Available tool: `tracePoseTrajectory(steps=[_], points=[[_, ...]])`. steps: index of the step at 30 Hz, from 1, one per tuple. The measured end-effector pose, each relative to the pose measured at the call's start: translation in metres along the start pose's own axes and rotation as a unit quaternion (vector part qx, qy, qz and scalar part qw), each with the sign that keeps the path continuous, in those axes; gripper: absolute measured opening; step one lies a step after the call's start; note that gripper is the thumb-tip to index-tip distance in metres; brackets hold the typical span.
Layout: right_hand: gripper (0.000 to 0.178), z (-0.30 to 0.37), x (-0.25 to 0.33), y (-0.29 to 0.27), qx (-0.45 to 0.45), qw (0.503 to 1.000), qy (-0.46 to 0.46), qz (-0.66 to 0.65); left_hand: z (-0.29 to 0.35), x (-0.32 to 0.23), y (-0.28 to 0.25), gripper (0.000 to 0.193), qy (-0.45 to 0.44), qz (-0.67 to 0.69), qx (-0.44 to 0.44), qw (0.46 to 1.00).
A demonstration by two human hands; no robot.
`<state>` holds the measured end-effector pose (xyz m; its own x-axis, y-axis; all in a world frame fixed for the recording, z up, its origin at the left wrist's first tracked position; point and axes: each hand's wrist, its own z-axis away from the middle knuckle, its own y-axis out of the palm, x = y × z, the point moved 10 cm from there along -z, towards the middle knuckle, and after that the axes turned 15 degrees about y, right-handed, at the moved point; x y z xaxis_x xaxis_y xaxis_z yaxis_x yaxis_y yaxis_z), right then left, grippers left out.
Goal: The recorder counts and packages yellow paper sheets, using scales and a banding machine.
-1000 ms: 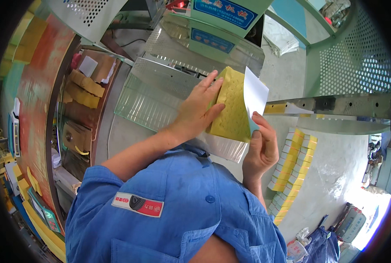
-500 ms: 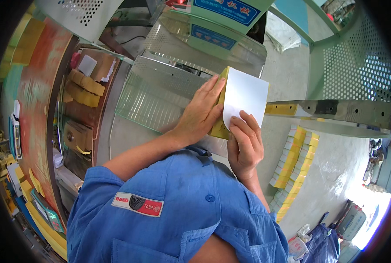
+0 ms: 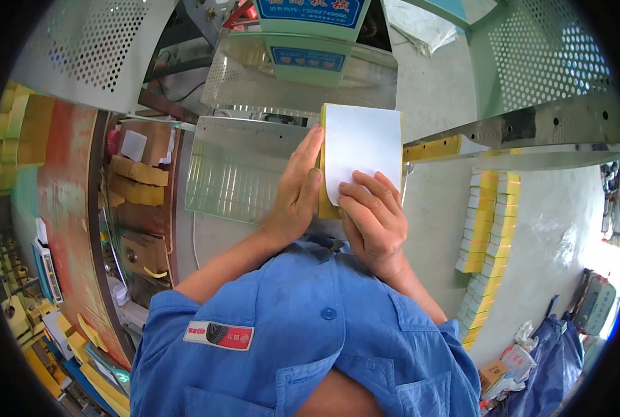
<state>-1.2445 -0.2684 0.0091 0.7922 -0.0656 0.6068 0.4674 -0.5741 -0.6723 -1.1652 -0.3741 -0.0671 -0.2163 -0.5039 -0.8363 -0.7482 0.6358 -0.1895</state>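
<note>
A stack of paper lies in front of me, with a white sheet on top and yellow along its left side. My left hand rests flat against that yellow side, its fingers stretched out and the thumb slightly apart. At the near edge, my right hand has its fingers bent over the white sheet; its thumb is hidden behind them. To the left of the stack is a clear glass-like panel. Behind it stands a transparent guard.
A perforated green panel and a metal bar flank the right. Rows of yellow-and-white paper bundles sit below the bar. At left are a worn red-brown board and a shelf with brown paper pieces. Bags lie at lower right.
My view has turned, so the stack appears straighter and further left. The right fingers have shifted along the near edge; the left hand still lies along the yellow side.
</note>
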Motion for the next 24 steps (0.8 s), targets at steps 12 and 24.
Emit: tracePoseTrajectory(steps=[12, 24], points=[[0.017, 0.005, 0.002, 0.005, 0.0, 1.0, 0.002, 0.005, -0.023, -0.029, -0.003, 0.055, -0.001, -0.129, 0.059, 0.99], [0.022, 0.023, -0.011, -0.032, -0.033, 0.993, 0.001, -0.113, -0.063, -0.029, 0.058, 0.042, 0.085, -0.323, 0.201, 0.921]])
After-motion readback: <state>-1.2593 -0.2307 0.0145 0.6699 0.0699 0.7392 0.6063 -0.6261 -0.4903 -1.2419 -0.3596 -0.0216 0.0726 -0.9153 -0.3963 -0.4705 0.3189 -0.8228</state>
